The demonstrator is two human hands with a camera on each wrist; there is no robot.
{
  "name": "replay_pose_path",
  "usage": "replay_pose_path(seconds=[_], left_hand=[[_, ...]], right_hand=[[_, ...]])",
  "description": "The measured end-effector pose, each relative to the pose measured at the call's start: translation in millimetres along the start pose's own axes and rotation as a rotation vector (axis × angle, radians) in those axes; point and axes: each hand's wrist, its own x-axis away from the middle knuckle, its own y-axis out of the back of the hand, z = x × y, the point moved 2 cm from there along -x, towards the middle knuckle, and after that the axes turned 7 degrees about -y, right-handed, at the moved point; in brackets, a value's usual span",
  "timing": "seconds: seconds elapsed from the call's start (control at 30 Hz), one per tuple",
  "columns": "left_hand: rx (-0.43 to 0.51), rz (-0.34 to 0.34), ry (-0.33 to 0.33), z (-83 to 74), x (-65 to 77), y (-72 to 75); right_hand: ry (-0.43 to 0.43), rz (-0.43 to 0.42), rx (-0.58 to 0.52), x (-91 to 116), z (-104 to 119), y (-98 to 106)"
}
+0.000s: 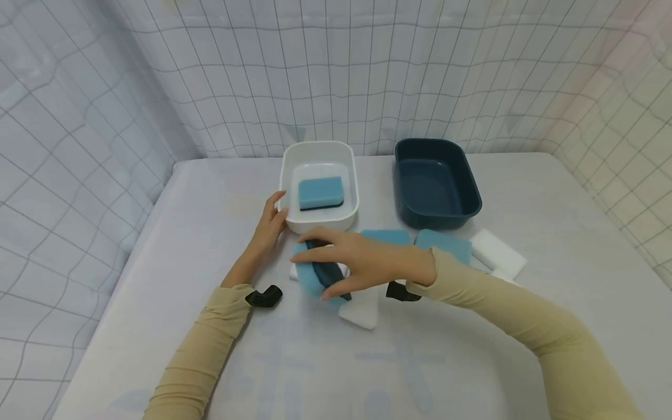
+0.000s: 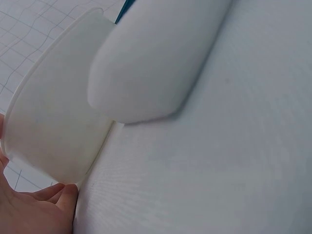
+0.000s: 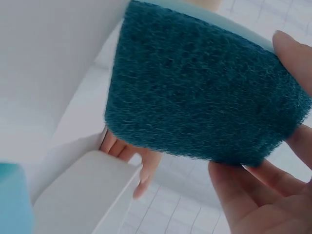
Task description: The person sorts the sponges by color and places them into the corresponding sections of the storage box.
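My right hand (image 1: 362,256) grips a light-blue scouring sponge (image 3: 200,87) by its edges, tilted on its side, its dark teal scrubbing face showing in the right wrist view. It is in front of the white bin (image 1: 320,226), overlapping white sponges (image 1: 362,312) behind it in the head view. My left hand (image 1: 268,227) rests against the bin's left side, fingertips at its rim and wall. Inside the bin lies one blue sponge (image 1: 321,192), blue side up, with a dark underside. In the left wrist view a white sponge (image 2: 146,63) lies near the bin's wall.
A dark blue bin (image 1: 438,186) stands right of the white one. Before it lie two blue sponges (image 1: 446,245), partly behind my right forearm, and a white block (image 1: 499,254). Grid-patterned curtains (image 1: 341,76) hang behind the table and at both sides.
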Motion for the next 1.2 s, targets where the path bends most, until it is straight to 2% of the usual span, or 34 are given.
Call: replay_pose_path(seconds=[0.23,0.37,0.53,0.7,0.8,0.97,1.2], left_hand=[[0.003,0.002,0.000,0.3,2.0,2.5],[0.016,-0.020,0.024,0.5,2.0,3.4],[0.019,-0.052,0.071,1.1,2.0,4.0],[0.009,-0.064,0.074,0.9,2.1,3.6],[0.007,-0.068,0.075,1.1,2.2,2.9],[-0.003,-0.071,0.094,1.8,1.4,1.8],[-0.011,-0.058,0.067,-0.7,-0.9,-0.7]], right_hand=[[-0.010,-0.180,-0.036,1,-17,10],[-0.023,-0.274,-0.071,-1,-29,14],[-0.072,-0.387,-0.095,-7,-59,18],[-0.163,-0.486,-0.079,-16,-91,24],[-0.222,-0.514,-0.110,-23,-106,26],[-0.350,-0.497,-0.145,-33,-125,28],[-0.485,-0.500,-0.197,-35,-144,27]])
